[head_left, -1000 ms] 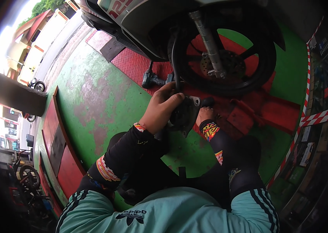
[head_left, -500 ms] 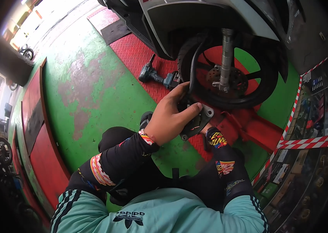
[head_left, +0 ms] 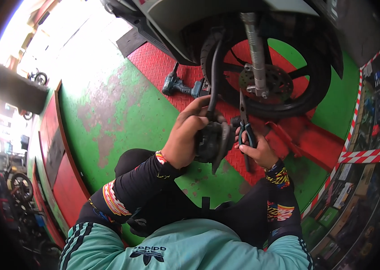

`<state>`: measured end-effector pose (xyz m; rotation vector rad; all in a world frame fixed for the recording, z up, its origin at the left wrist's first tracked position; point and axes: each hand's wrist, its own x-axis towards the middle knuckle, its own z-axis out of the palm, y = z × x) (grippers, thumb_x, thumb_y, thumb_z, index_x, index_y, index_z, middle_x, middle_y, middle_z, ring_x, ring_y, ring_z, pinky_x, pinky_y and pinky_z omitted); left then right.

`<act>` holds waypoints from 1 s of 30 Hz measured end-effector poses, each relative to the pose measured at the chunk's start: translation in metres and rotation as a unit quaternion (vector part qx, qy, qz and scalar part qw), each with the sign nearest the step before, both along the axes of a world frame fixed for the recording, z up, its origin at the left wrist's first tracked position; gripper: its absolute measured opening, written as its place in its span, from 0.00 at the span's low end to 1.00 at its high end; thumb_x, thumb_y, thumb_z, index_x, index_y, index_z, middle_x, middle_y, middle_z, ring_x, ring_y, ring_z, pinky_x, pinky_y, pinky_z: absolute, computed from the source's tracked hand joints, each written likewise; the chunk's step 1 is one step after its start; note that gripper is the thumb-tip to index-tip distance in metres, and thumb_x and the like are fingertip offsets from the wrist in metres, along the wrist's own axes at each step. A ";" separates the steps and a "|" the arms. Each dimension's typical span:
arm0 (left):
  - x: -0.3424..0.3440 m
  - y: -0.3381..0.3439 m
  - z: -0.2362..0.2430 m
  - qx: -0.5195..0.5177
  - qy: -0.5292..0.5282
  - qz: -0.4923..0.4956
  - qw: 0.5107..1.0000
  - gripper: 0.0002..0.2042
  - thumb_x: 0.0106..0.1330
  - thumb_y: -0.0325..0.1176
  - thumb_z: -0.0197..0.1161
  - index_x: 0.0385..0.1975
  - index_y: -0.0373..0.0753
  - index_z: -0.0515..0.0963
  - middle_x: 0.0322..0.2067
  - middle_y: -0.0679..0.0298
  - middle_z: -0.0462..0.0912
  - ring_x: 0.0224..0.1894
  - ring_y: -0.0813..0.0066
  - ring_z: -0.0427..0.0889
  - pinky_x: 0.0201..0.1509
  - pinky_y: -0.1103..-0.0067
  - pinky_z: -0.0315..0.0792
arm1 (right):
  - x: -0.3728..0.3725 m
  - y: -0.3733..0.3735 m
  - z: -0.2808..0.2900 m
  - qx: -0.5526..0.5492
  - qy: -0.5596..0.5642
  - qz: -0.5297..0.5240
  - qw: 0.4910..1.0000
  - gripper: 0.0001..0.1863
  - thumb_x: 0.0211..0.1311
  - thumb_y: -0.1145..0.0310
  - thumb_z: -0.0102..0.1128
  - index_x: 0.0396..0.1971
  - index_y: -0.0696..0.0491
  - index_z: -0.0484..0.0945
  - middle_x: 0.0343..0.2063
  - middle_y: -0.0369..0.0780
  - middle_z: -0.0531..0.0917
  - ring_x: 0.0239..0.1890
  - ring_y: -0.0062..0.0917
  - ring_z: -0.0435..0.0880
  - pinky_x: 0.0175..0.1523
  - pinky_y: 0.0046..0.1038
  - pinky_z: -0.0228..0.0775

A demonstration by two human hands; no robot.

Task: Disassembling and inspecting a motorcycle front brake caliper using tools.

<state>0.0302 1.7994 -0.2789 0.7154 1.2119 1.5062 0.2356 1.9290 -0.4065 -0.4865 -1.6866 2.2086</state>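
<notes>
My left hand (head_left: 184,135) is wrapped around a dark brake caliper (head_left: 208,143), its fingers near where a black hose (head_left: 215,74) joins the top. That hose runs up toward the motorcycle's underside. Just right of the caliper, my right hand (head_left: 260,148) is closed on long-nose pliers (head_left: 243,112) with dark blue-grey handles. Their jaws point up, in front of the wheel's lower left. The front wheel (head_left: 322,92) carries a brake disc (head_left: 284,83) beside the silver fork leg (head_left: 254,49). The caliper's inner side is hidden from view.
A cordless power tool (head_left: 182,86) lies on the red tread-plate ramp (head_left: 152,67) left of the wheel. A red steel piece (head_left: 309,141) stands below the tyre. At right is a glass display case (head_left: 356,180) edged with striped tape. Red ramp panels (head_left: 71,166) line the left.
The caliper has been turned in my left hand, so its holed metal lugs no longer face up. My right hand, mostly hidden behind it before, has come out to the right with the pliers showing.
</notes>
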 end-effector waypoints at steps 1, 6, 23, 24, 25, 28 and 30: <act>0.000 0.000 -0.003 0.035 -0.070 0.000 0.997 0.31 0.59 0.38 0.49 0.64 0.30 0.62 0.42 0.55 0.78 0.42 0.66 0.81 0.49 0.73 0.76 | 0.004 0.003 -0.004 0.006 0.004 0.022 1.000 0.19 0.56 0.80 0.54 0.50 0.58 0.71 0.45 0.40 0.74 0.53 0.25 0.78 0.60 0.31 0.68; -0.002 0.011 -0.012 0.112 -0.218 -0.063 0.968 0.35 0.55 0.40 0.51 0.64 0.30 0.60 0.40 0.50 0.79 0.40 0.60 0.84 0.48 0.71 0.79 | 0.033 -0.011 0.006 0.112 -0.015 -0.047 0.993 0.23 0.51 0.85 0.50 0.50 0.58 0.72 0.53 0.42 0.74 0.55 0.28 0.78 0.64 0.33 0.66; 0.021 0.019 0.011 0.071 -0.221 -0.070 0.970 0.35 0.66 0.56 0.58 0.66 0.39 0.62 0.33 0.70 0.67 0.37 0.74 0.67 0.40 0.74 0.65 | 0.086 -0.019 0.052 0.484 -0.034 -0.101 0.869 0.19 0.43 0.82 0.60 0.40 0.56 0.81 0.54 0.40 0.79 0.54 0.38 0.80 0.56 0.37 0.74; 0.017 0.017 0.011 0.069 -0.221 -0.065 0.971 0.35 0.66 0.56 0.58 0.66 0.39 0.62 0.33 0.70 0.67 0.37 0.74 0.67 0.40 0.74 0.65 | 0.087 -0.022 0.060 0.464 -0.028 -0.070 0.883 0.19 0.42 0.82 0.60 0.40 0.56 0.81 0.53 0.40 0.79 0.53 0.38 0.80 0.56 0.37 0.74; 0.014 0.018 0.010 0.081 -0.225 -0.095 0.966 0.35 0.66 0.56 0.57 0.66 0.39 0.62 0.32 0.69 0.66 0.36 0.74 0.66 0.39 0.73 0.65 | 0.087 -0.021 0.066 0.448 -0.022 -0.036 0.893 0.20 0.41 0.81 0.60 0.40 0.56 0.81 0.53 0.40 0.79 0.53 0.38 0.81 0.56 0.37 0.74; 0.011 0.019 0.014 0.094 -0.235 -0.127 0.959 0.35 0.66 0.57 0.56 0.66 0.39 0.62 0.31 0.69 0.65 0.35 0.75 0.64 0.38 0.73 0.65 | 0.080 -0.027 0.076 0.423 -0.016 -0.040 0.905 0.21 0.39 0.81 0.59 0.39 0.57 0.81 0.52 0.40 0.80 0.52 0.39 0.81 0.54 0.37 0.74; 0.011 0.020 0.021 0.095 -0.242 -0.129 0.957 0.35 0.66 0.57 0.56 0.66 0.38 0.62 0.31 0.69 0.64 0.34 0.75 0.64 0.38 0.73 0.65 | 0.078 -0.024 0.079 0.459 -0.027 -0.041 0.887 0.21 0.38 0.81 0.58 0.39 0.57 0.81 0.50 0.40 0.80 0.50 0.39 0.81 0.52 0.37 0.75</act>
